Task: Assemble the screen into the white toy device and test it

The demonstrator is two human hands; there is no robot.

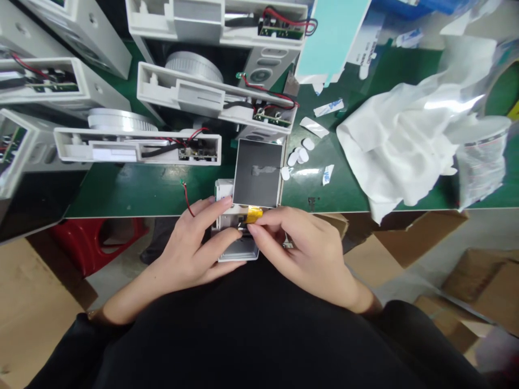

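Your left hand (190, 246) and right hand (302, 254) hold their fingers together, clamped on a small connector (243, 227), a yellow battery (253, 214) just beyond the fingertips in a white housing (224, 189) (a hard tug could tear its wires).

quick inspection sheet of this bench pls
surface: green bench mat, pale front edge
job's things: white plastic housing, yellow-taped flat pack, dark square panel
clutter: crumpled white sheet, round white pads, other white plastic units
hands: left hand on housing; right hand fingertips by yellow pack
cables: thin red wire beside left hand
surroundings: red plastic stool, cardboard boxes
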